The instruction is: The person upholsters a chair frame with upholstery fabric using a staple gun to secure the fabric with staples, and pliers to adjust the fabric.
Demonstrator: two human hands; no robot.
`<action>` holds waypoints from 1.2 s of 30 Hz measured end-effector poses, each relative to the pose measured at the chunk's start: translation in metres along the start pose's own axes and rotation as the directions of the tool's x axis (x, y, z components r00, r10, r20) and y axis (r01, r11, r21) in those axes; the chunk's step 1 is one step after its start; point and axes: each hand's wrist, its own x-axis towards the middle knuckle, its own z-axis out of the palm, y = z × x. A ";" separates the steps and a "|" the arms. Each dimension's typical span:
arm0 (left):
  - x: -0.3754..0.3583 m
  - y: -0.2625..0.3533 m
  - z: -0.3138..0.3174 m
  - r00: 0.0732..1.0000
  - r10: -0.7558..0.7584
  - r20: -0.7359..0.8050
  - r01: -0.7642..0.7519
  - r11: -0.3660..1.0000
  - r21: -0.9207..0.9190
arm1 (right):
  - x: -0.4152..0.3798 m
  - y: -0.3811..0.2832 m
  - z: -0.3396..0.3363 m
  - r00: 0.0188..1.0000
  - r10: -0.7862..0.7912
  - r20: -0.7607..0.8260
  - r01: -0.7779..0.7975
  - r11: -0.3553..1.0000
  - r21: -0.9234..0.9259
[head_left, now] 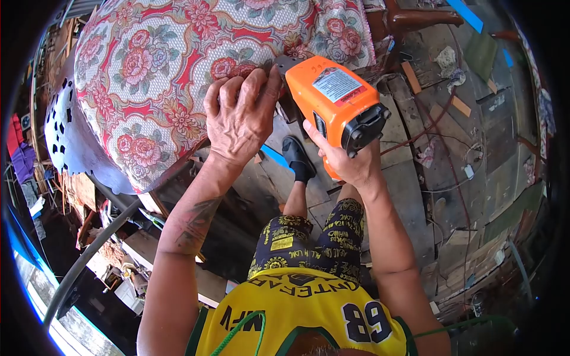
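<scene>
Patterned fabric [178, 77] with red and pink flowers covers a large rounded piece at the top left. On the fabric's near edge rests my left hand [240, 115], its fingers bent and pressed together over the cloth; what they pinch is hidden. My right hand [350, 160] is wrapped round the handle of an orange power tool [332, 89] with a label and a black end cap. The tool's dark nose touches or nearly touches the fabric edge, just right of my left fingertips.
Wooden planks [409, 196] form the floor, with scraps, loose wood pieces [411, 77] and a red cord [454, 172] on the right. A dark hose [89, 255] curves at the lower left. Brown carved wood [415, 19] stands at the top right.
</scene>
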 end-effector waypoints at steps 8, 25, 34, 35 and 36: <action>0.000 0.003 0.002 1.000 -0.012 -0.017 0.012 1.000 -0.005 | -0.003 0.007 0.011 0.993 0.096 -0.068 -0.083 0.982 0.168; -0.001 0.003 0.001 1.000 -0.016 0.002 0.016 0.999 -0.036 | 0.012 -0.010 -0.011 0.988 0.148 -0.036 -0.140 0.974 0.176; 0.027 -0.036 -0.040 0.999 0.012 0.039 -0.006 0.987 -0.159 | -0.054 -0.010 -0.032 0.934 0.316 -0.165 -0.285 0.940 0.190; 0.037 -0.041 -0.041 0.990 -0.083 0.111 0.108 0.964 -0.244 | -0.060 -0.010 -0.034 0.933 0.329 -0.146 -0.307 0.939 0.155; 0.046 -0.046 -0.043 0.967 -0.169 0.191 0.223 0.922 -0.315 | -0.064 -0.009 -0.034 0.931 0.342 -0.127 -0.327 0.937 0.121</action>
